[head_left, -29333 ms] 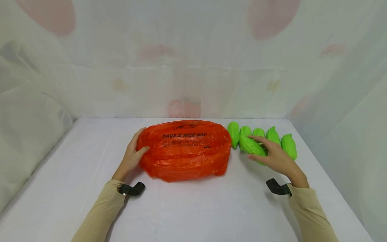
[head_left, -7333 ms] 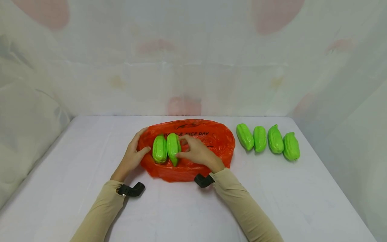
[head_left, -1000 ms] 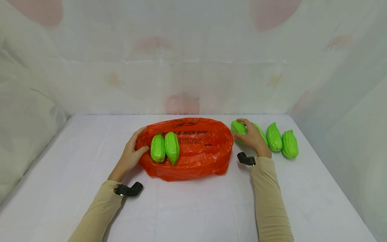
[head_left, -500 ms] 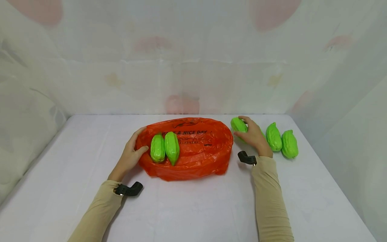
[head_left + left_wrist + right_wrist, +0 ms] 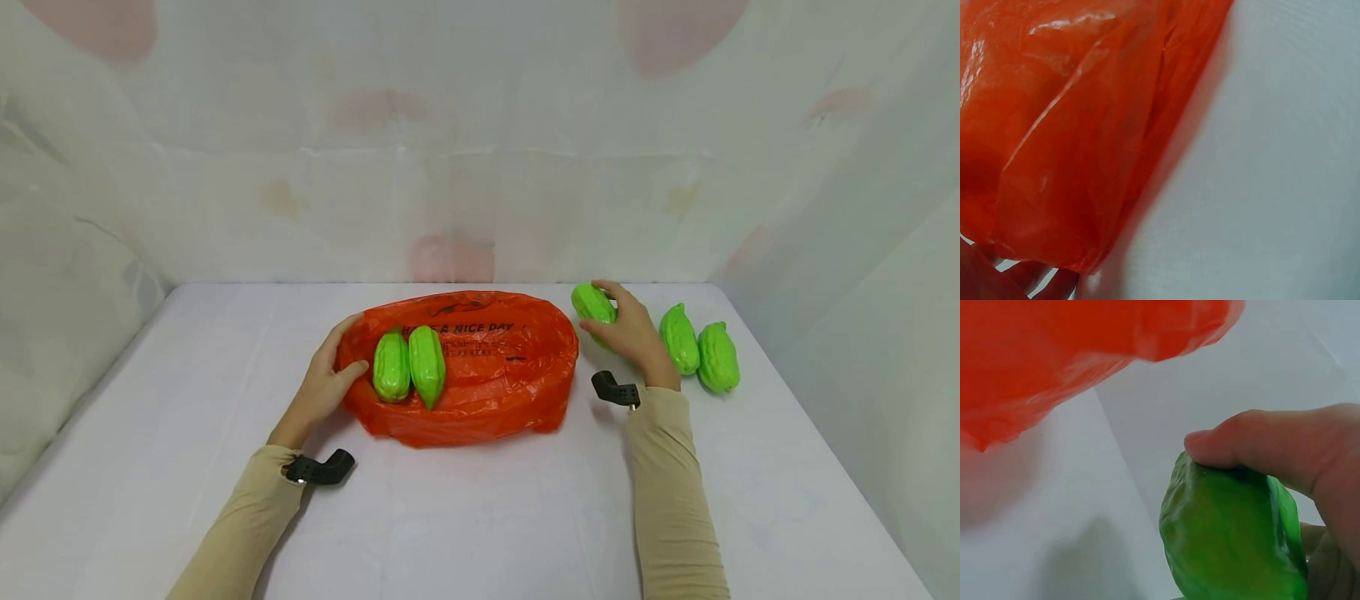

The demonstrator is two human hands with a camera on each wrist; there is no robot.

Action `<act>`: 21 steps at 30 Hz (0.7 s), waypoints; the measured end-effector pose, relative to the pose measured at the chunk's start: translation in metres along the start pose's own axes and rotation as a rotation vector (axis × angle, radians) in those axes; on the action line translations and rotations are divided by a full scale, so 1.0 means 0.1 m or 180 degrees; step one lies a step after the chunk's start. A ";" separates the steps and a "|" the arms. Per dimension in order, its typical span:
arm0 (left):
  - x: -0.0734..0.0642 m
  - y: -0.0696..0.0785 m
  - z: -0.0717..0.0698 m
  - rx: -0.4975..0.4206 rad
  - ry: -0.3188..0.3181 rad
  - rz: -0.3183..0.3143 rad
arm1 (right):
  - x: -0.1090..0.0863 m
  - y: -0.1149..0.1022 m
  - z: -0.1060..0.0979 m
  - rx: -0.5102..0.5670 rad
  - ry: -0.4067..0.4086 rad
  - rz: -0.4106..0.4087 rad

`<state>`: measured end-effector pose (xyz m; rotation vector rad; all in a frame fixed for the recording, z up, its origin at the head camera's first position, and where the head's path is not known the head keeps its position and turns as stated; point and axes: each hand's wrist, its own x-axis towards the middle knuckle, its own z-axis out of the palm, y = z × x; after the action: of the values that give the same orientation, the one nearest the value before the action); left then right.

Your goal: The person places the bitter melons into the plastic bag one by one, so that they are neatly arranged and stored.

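An orange-red plastic bag [image 5: 487, 417], printed HAVE A NICE DAY, lies spread with its mouth gaping upward. My left hand [image 5: 326, 379] holds its left edge, thumb at the near side of the rim and fingers round the outside. Two green ribbed gourds, one [image 5: 392, 367] beside the other [image 5: 427, 367], rest in the bag's left part. Just beyond the bag's right end, my right hand [image 5: 633, 333] grips another green gourd [image 5: 592, 304]. In the right wrist view the thumb presses on that gourd [image 5: 1229, 531], with fingers partly hidden behind it; its shadow falls on the table.
Two more green gourds, one [image 5: 679, 340] and another [image 5: 718, 358], lie on the white table [image 5: 480, 517] right of my right hand. A pale patterned curtain [image 5: 465, 167] hangs behind the table. Each wrist wears a black camera mount, left [image 5: 322, 468] and right [image 5: 615, 389].
Seven seconds ago my right hand was at the second gourd in the bag; it has since gone to the row and gripped another. In the last second that gourd rises slightly. My left hand stays put.
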<state>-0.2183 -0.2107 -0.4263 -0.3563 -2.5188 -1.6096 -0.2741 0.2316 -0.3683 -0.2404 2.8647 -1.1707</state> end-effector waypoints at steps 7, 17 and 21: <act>0.00 -0.01 0.00 0.0036 0.0015 0.0002 | -0.03 -0.08 -0.03 0.0061 0.0047 -0.0035; 0.00 -0.01 0.00 0.0012 0.0007 0.0012 | -0.08 -0.19 -0.09 0.0146 0.0104 -0.0022; 0.00 0.00 -0.01 0.0017 0.0006 -0.0003 | -0.10 -0.25 -0.11 0.0184 0.0150 -0.0063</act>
<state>-0.2183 -0.2113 -0.4260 -0.3528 -2.5216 -1.6025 -0.2616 0.2232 -0.3436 -0.2429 2.8696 -1.2776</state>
